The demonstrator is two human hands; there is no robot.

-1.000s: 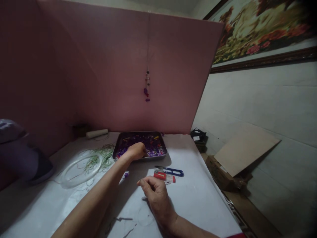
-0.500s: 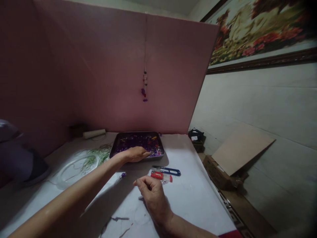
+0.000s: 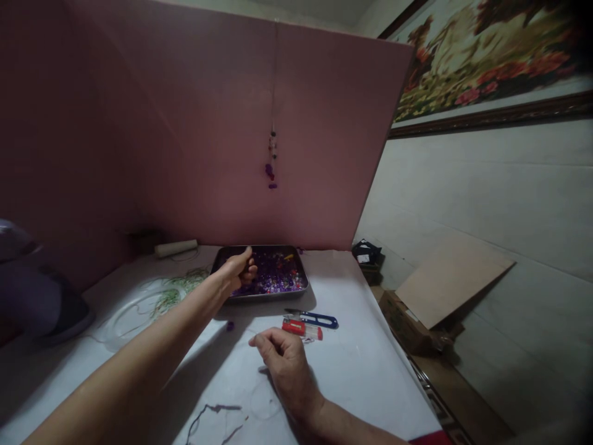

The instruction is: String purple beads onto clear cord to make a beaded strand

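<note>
A dark tray [image 3: 291, 292] of purple, clear and red beads sits near the back of the white-covered table. Above its left part is my left hand [image 3: 241, 269], turned thumb-up with the fingers curled in; whatever they enclose is hidden. My right hand [image 3: 290, 364] rests closer to me, thumb and forefinger pinched together on something too fine to make out. A faint loop of clear line [image 3: 264, 402] lies on the table beside it. Just beyond that hand are a red lighter [image 3: 296, 328] and blue thread snips [image 3: 319, 319]. One purple bead [image 3: 230, 326] lies in front of the tray.
Left of the tray lie green strands [image 3: 185, 281] and a clear coil of line [image 3: 115, 321]. Dark cord scraps [image 3: 222, 408] lie near me. A beaded strand [image 3: 272, 157] hangs against the pink panel [image 3: 208, 123]. Cardboard [image 3: 449, 278] leans beyond the table's right edge.
My left hand has moved left and up a little over the tray, turning from palm-down reach into the beads to thumb-up with curled fingers. The right hand stays where it was.
</note>
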